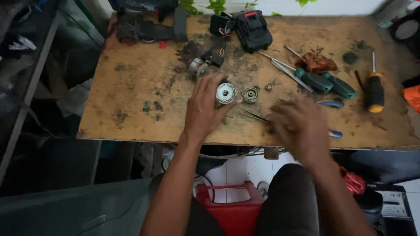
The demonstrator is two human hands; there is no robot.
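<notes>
Nearest the camera, below the near edge of the worn wooden bench (131,87): a red plastic stool (232,205) between the knees.

At that near edge, right of centre: the right hand (297,126), blurred, fingers spread over thin metal tweezers (253,115); whether closed on anything cannot be told.

Just left of it: the left hand (205,107), fingers curled loosely round a small silvery motor cylinder (225,93), standing end-up on the bench, probably held so to keep it from rolling and to show its shaft end.

Touching distance right of the cylinder: a round toothed gear ring (250,94), then a tiny part (269,87), laid out in a row as if for keeping order.

Farther right along the bench: green-handled screwdrivers (326,82), a yellow-and-black one (375,91).

Toward the far edge: a black battery pack (253,30) with a red catch, a dark drill body (148,29) at the far left corner. No readable labels or packaging.
</notes>
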